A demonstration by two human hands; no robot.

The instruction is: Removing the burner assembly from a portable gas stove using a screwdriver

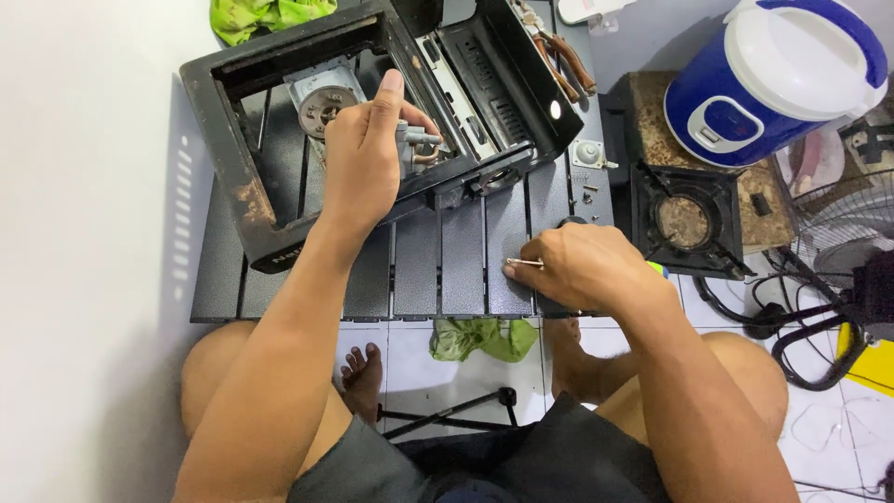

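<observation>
Slatted dark table (pixel 438 265) over white tiled floor (pixel 829 438) (green rag (pixel 482 338) beneath).

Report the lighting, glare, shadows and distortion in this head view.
Head view: even, bright light; a glare spot on the stove casing; soft shadows under the left hand and right hand on the slatted table; wide-angle bending at the edges, stretching the cooler; focus sharp throughout.

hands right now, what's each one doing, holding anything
Left hand: closed around the grey metal valve part inside the black stove casing.
Right hand: fingers pinched on a thin metal pin over the slatted table.
</observation>
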